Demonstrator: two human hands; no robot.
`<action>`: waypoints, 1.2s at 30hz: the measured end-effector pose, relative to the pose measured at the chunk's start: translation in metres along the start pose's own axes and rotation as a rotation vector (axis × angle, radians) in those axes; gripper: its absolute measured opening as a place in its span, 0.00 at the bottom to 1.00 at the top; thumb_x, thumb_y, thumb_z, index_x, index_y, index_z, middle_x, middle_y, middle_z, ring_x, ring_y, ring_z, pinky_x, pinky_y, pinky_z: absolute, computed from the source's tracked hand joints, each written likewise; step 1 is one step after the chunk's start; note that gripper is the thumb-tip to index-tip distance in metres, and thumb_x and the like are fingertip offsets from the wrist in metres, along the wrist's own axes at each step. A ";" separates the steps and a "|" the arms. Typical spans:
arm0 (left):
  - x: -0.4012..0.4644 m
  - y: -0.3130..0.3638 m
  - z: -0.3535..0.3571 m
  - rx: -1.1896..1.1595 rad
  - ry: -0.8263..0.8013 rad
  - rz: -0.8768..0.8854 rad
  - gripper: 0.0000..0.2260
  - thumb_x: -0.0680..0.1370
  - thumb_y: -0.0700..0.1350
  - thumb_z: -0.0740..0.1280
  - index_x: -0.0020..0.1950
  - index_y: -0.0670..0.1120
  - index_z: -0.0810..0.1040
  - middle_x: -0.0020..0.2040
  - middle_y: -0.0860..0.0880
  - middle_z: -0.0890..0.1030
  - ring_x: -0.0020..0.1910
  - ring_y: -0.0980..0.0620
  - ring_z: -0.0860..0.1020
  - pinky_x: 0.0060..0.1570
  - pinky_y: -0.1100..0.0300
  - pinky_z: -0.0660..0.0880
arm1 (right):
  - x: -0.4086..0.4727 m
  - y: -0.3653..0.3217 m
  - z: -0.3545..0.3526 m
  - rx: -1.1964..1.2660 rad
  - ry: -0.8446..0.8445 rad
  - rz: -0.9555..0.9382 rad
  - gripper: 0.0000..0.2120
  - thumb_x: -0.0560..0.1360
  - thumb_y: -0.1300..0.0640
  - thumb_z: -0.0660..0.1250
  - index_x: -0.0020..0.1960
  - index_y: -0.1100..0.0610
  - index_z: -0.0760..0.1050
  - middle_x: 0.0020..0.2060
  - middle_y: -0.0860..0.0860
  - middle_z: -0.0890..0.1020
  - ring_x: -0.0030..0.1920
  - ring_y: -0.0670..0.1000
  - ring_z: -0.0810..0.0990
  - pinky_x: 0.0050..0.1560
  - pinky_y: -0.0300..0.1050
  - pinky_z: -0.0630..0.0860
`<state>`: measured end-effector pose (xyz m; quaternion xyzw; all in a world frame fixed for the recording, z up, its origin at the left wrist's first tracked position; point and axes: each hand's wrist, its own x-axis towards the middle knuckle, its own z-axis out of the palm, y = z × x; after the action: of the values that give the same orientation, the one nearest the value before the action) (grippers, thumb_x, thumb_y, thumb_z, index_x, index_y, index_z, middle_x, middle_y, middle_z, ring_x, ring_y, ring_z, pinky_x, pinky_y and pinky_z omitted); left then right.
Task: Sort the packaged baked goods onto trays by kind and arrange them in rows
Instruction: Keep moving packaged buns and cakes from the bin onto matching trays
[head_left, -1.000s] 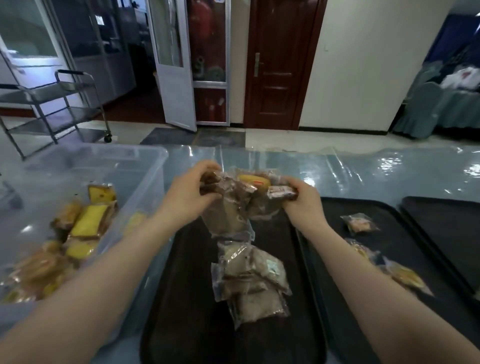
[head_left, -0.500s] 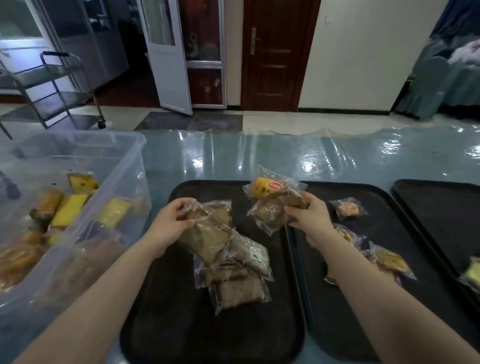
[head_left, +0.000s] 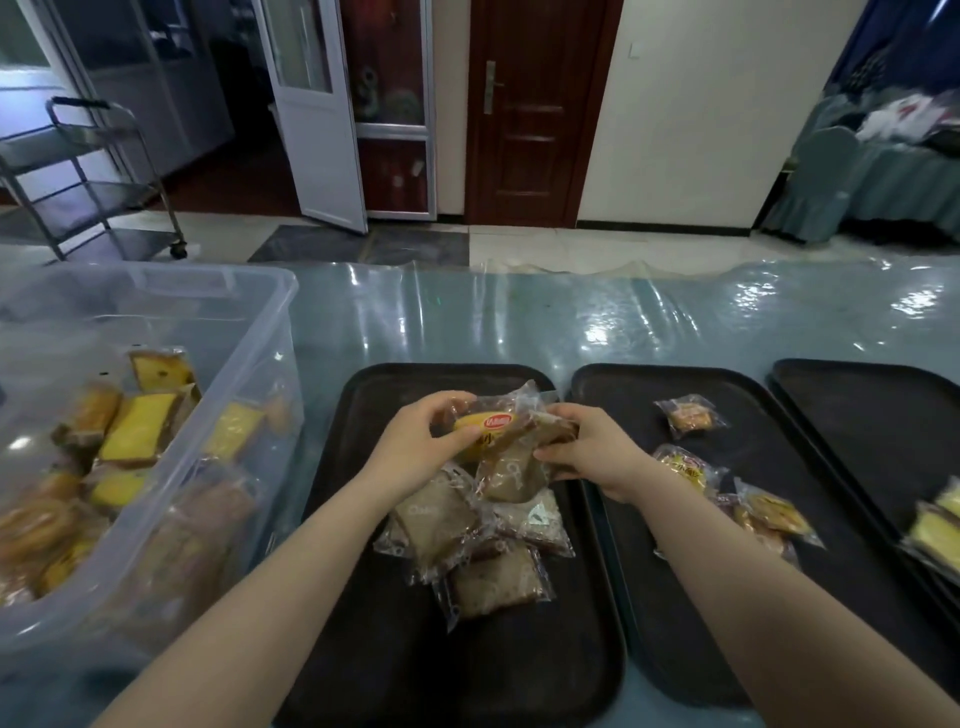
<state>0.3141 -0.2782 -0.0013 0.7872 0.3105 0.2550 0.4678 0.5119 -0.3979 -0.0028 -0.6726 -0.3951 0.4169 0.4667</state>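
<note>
Both hands met over the far end of the left tray (head_left: 363, 649): the left hand (head_left: 415, 447) gripped a yellow packaged cake (head_left: 485, 426), the right hand (head_left: 587, 452) gripped a brown wrapped bread packet (head_left: 511, 467). Similar brown packets (head_left: 467, 540) lay heaped just nearer. A clear bin (head_left: 249, 415) of pastries stood left.

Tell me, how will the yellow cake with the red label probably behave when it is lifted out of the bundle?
The yellow cake looks small, so it is probably light. Its clear glossy wrapper may slip between the fingers. It looks soft, so a hard squeeze by the left hand or right hand could likely crush it.
</note>
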 end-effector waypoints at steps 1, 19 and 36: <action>-0.001 0.000 0.001 0.008 0.021 0.003 0.10 0.74 0.49 0.71 0.55 0.56 0.79 0.52 0.57 0.80 0.52 0.59 0.77 0.49 0.63 0.74 | -0.001 -0.001 0.002 -0.011 -0.011 -0.005 0.20 0.71 0.71 0.70 0.59 0.55 0.76 0.48 0.54 0.83 0.51 0.54 0.83 0.47 0.52 0.82; -0.018 -0.041 -0.051 -0.437 0.416 -0.259 0.03 0.77 0.45 0.67 0.50 0.51 0.78 0.51 0.50 0.82 0.51 0.52 0.80 0.51 0.52 0.78 | 0.009 0.031 0.028 -0.444 0.000 0.052 0.43 0.68 0.54 0.76 0.76 0.44 0.56 0.76 0.47 0.58 0.76 0.53 0.48 0.73 0.56 0.52; 0.012 0.064 0.180 -0.327 0.081 -0.155 0.08 0.74 0.41 0.71 0.52 0.46 0.77 0.45 0.51 0.84 0.45 0.55 0.82 0.37 0.66 0.77 | -0.057 0.072 -0.131 0.117 0.205 -0.087 0.05 0.72 0.53 0.72 0.45 0.53 0.79 0.41 0.52 0.85 0.42 0.51 0.84 0.41 0.45 0.81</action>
<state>0.4628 -0.3971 -0.0202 0.6634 0.3432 0.2967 0.5951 0.6240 -0.5072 -0.0320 -0.6655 -0.3494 0.3475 0.5606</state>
